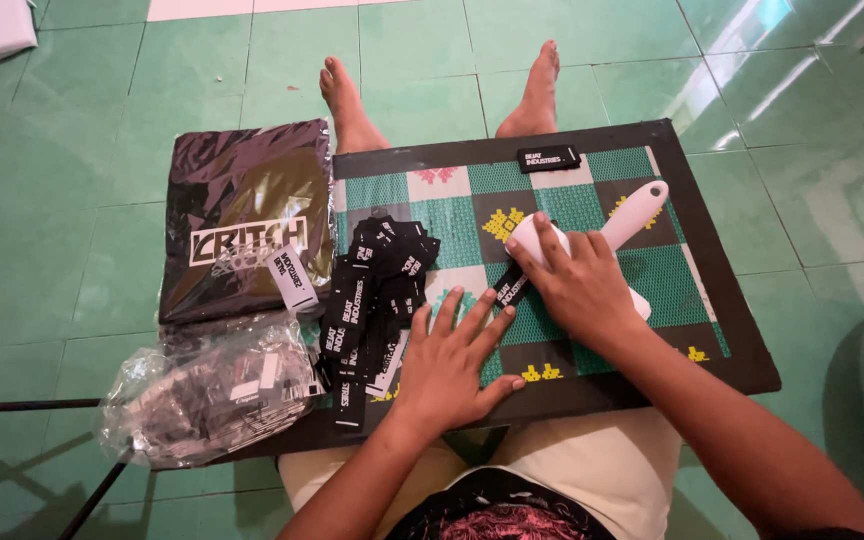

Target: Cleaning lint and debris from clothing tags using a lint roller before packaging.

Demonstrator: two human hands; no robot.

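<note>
The white roller tool lies on the checkered board, right of its middle, with the handle pointing up and to the right. The right hand presses on its head, fingers together and curled over it. Under this hand, a black label strip comes out toward the left. The left hand rests flat on the board just beside it, fingers spread apart.

Left of the hands is a loose pile of black labels, close to the board's left edge. One single black label lies alone near the far edge. The right part of the board is bare.

The roller's head is mostly hidden under the hand. A clear plastic bag holds more pieces, hard to make out. A dark packed garment lies left of the board.

The board rests over the person's legs, on a green tiled floor.
</note>
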